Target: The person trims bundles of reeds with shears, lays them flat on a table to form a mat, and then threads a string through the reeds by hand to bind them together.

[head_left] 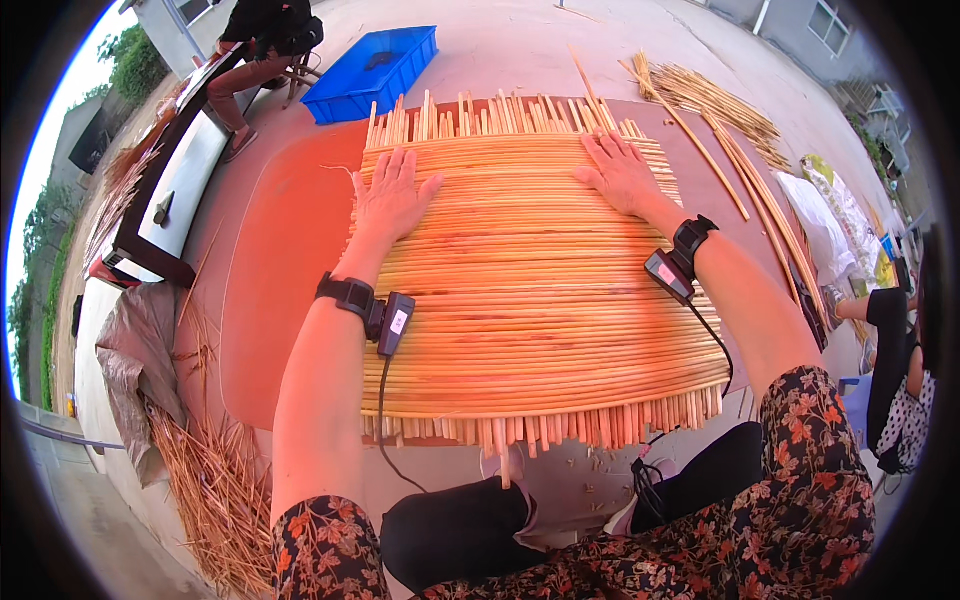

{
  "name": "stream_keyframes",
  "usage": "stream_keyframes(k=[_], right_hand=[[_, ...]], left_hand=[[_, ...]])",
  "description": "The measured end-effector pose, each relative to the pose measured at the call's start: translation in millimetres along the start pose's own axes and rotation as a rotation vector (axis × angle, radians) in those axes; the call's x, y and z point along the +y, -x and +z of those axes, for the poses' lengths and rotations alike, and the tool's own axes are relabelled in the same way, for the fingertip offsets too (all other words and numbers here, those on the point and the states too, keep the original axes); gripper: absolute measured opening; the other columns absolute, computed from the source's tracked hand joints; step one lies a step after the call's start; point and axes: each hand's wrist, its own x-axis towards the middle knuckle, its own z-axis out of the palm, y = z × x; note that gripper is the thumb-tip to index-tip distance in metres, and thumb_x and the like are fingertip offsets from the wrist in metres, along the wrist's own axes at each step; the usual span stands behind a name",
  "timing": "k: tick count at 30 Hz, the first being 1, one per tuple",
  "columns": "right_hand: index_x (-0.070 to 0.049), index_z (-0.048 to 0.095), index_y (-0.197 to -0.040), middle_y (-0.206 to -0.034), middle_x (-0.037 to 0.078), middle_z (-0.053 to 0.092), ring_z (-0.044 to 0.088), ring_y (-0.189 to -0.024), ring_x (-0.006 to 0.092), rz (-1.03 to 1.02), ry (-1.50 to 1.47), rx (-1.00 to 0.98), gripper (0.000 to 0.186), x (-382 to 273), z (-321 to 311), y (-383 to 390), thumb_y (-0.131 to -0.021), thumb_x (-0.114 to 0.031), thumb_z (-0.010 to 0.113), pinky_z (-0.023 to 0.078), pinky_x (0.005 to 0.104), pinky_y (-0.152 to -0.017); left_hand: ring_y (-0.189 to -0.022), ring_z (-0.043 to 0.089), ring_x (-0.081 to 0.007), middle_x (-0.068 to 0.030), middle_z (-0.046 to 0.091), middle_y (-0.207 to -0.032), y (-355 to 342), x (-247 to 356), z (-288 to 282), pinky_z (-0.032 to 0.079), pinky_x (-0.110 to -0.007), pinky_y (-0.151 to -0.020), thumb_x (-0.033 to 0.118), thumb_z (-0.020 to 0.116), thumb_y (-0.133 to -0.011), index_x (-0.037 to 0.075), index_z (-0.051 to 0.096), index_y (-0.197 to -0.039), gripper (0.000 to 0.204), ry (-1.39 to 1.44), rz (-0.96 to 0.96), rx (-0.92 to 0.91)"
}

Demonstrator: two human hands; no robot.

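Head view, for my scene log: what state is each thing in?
Stalk panel: laid flat, ends jutting
Left hand: open, palm down on it
Right hand: the same
Wrist straps: fastened
Blue crate: upright, open-topped
Grey sack: crumpled
Far stalks: loosely piled

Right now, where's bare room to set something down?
Red tabletop, left of the stalk mat. Floor between the blue bin and stalk pile.
Crowded: mid-table, with the mat under left hand and right hand; right side, long loose stalks; lower left, straw heap.
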Motion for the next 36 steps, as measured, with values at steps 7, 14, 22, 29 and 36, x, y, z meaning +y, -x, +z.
stream_keyframes(k=[7,14,22,29,36], right_hand=[[-0.009,0.025,-0.153,-0.158,0.016,0.023,0.017,-0.147,0.0325,-0.024,-0.05,-0.004,0.076,13.7,-1.7,-4.5,-0.098,-0.061,0.03,0.015,0.0463,-0.12],[-0.003,0.033,-0.147,-0.154,0.018,0.03,0.023,-0.145,0.0328,-0.021,-0.186,0.124,0.072,27.3,-1.9,0.4,-0.097,-0.054,0.042,0.019,0.0444,-0.118],[0.004,0.049,-0.131,-0.142,0.021,0.047,0.04,-0.135,0.0334,0.059,-0.258,0.196,0.057,37.5,-9.1,7.1,-0.096,-0.042,0.05,0.028,0.0405,-0.116],[0.006,0.052,-0.124,-0.135,0.022,0.05,0.041,-0.133,0.034,0.002,-0.254,0.338,0.053,39.7,3.1,14.7,-0.095,-0.039,0.05,0.028,0.0417,-0.114],[0.004,0.05,-0.13,-0.14,0.021,0.047,0.041,-0.134,0.0339,-0.007,-0.219,0.227,0.056,33.9,13.6,16.2,-0.095,-0.041,0.051,0.03,0.0418,-0.114]], left_hand=[[-0.149,0.014,-0.0244,-0.006,0.021,-0.161,-6.3,10.2,1.6,0.004,-0.054,-0.119,0.061,0.031,-0.097,0.01,0.025,-0.153,0.076,-0.038,-0.034,-0.001],[-0.15,0.012,-0.0252,-0.0084,0.017,-0.162,-10.8,27.6,-9.6,0.003,-0.051,-0.119,0.062,0.028,-0.098,0.011,0.022,-0.155,0.077,-0.077,-0.046,-0.07],[-0.15,0.012,-0.0258,-0.0082,0.019,-0.161,-18.6,35.3,-11.1,0.004,-0.051,-0.12,0.059,0.031,-0.098,0.008,0.024,-0.153,0.075,-0.094,-0.04,-0.052],[-0.149,0.013,-0.0262,-0.008,0.019,-0.161,-10.8,37.5,-12.3,0.005,-0.051,-0.12,0.059,0.031,-0.098,0.008,0.024,-0.153,0.075,-0.101,-0.037,-0.059],[-0.15,0.012,-0.026,-0.0075,0.018,-0.162,-5.9,26.8,10.7,0.005,-0.051,-0.12,0.059,0.03,-0.099,0.011,0.021,-0.154,0.074,-0.143,-0.071,-0.077]])
